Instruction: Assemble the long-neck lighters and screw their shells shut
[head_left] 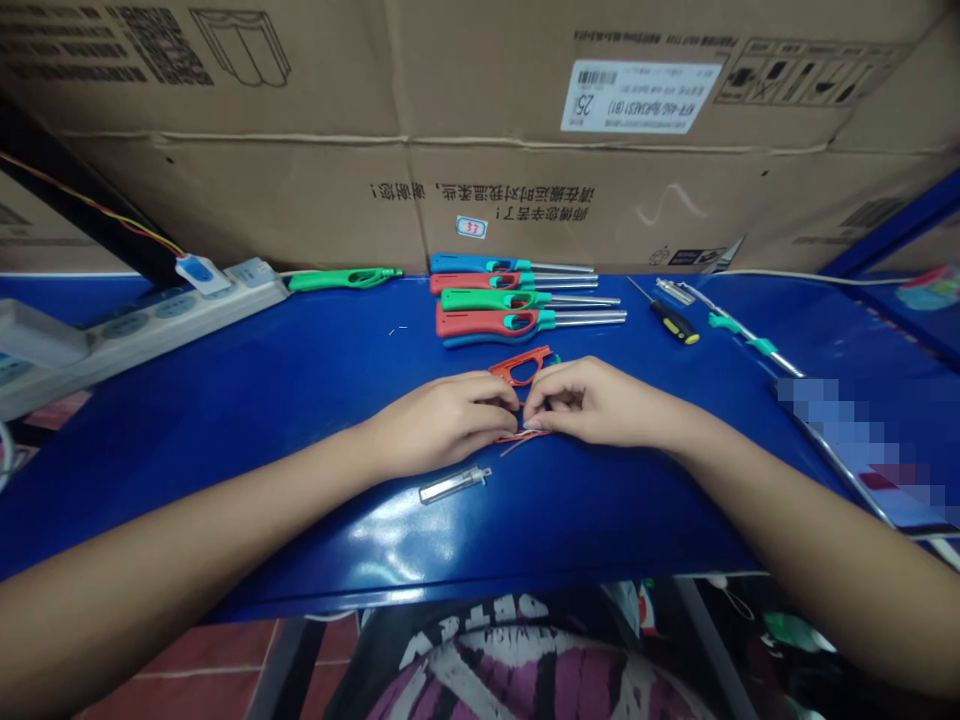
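Observation:
My left hand (457, 415) and my right hand (592, 400) meet in the middle of the table, fingers bent and pinched on a red lighter casing half (510, 438). A thin white wire shows along this casing, near my right fingertips. Most of the casing lies hidden under the fingers. Just beyond the hands rests another orange-red casing half (501, 370) with an oval trigger opening. Nearer to me, below my left hand, a clear lighter fuel tank (454, 485) lies on the blue surface.
Several assembled long lighters (491, 322) are stacked before the cardboard box (300, 200). A green lighter casing (337, 280) lies beside the white power strip (150, 315). Rightward are a black-and-yellow screwdriver (671, 318), another clear tank (675, 291) and a metal tube (787, 360).

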